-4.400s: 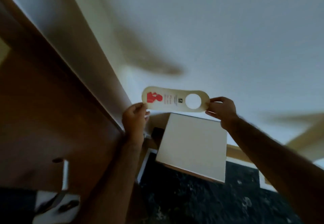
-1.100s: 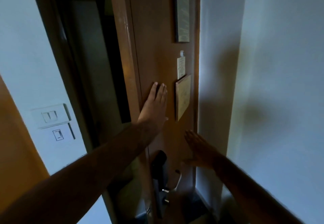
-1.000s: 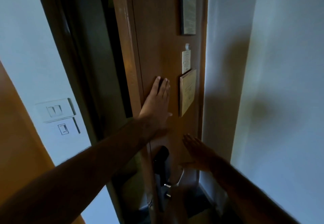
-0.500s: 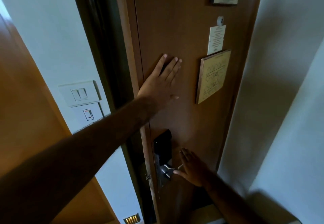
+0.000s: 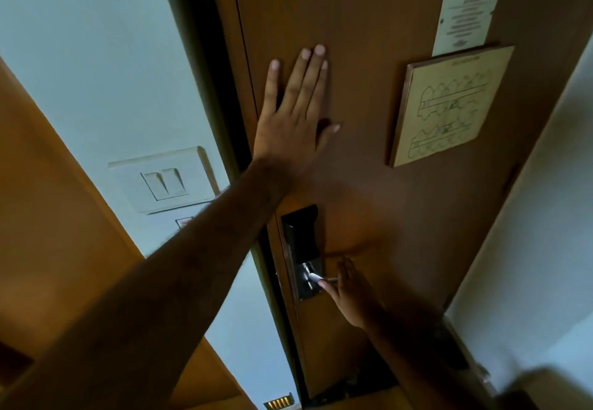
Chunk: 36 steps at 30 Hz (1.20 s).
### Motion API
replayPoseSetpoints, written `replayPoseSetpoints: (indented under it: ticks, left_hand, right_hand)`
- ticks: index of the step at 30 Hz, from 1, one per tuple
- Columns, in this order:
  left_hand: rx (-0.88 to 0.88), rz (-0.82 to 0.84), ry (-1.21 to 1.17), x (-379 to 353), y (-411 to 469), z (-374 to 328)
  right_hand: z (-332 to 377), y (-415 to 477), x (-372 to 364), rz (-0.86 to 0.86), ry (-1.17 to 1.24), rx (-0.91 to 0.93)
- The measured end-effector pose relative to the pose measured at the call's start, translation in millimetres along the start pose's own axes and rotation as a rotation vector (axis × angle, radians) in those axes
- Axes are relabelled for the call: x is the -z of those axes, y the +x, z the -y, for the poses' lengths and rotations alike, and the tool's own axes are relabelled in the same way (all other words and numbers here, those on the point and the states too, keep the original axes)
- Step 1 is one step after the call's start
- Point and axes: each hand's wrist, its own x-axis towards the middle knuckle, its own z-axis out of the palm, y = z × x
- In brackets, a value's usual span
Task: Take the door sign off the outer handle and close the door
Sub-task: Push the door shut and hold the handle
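No writing can be read here. The white notice card (image 5: 464, 15) up and to the right of the left hand (image 5: 293, 117) carries several lines of print, all too small and blurred to make out. Below that card, a tan framed plan (image 5: 449, 106) shows a line drawing like a floor layout, with a short heading at its top edge that is also illegible. Well left of the left forearm, a white double rocker switch plate (image 5: 163, 180) sits on the pale wall, and a small sticker with a red mark (image 5: 184, 222) peeks out just under it, partly hidden by the arm.

The left hand lies flat and spread on the brown door (image 5: 369, 201), palm against the wood close to the door's left edge, fingers pointing up and the thumb out to the right. It grips nothing.

Below it, the right hand (image 5: 351, 292) is open too, fingers extended and loosely together. Its thumb tip touches the metal lever handle (image 5: 316, 278), which juts from the dark lock plate (image 5: 303, 251) just left of the hand. The fingers are not wrapped around the lever.

The door's left edge stands against the dark frame (image 5: 205, 72), with only a narrow dark line between them; whether it has latched cannot be told. The door sign is nowhere in view, and neither hand holds it.
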Motion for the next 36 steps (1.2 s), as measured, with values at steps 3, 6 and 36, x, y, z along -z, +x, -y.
replayPoseSetpoints:
  ticks: [3,6,36]
  left_hand:
    - [0.105,-0.011,-0.086,-36,4,0]
    - [0.209,-0.012,-0.159,-69,11,-5]
    - [0.381,-0.100,-0.105,-173,44,-11]
  right_hand:
    - [13,35,-4,-0.007,-0.018,-0.021]
    - [23,68,-6,0.011,0.042,-0.066]
    - [40,153,12,-0.043,-0.198,-0.003]
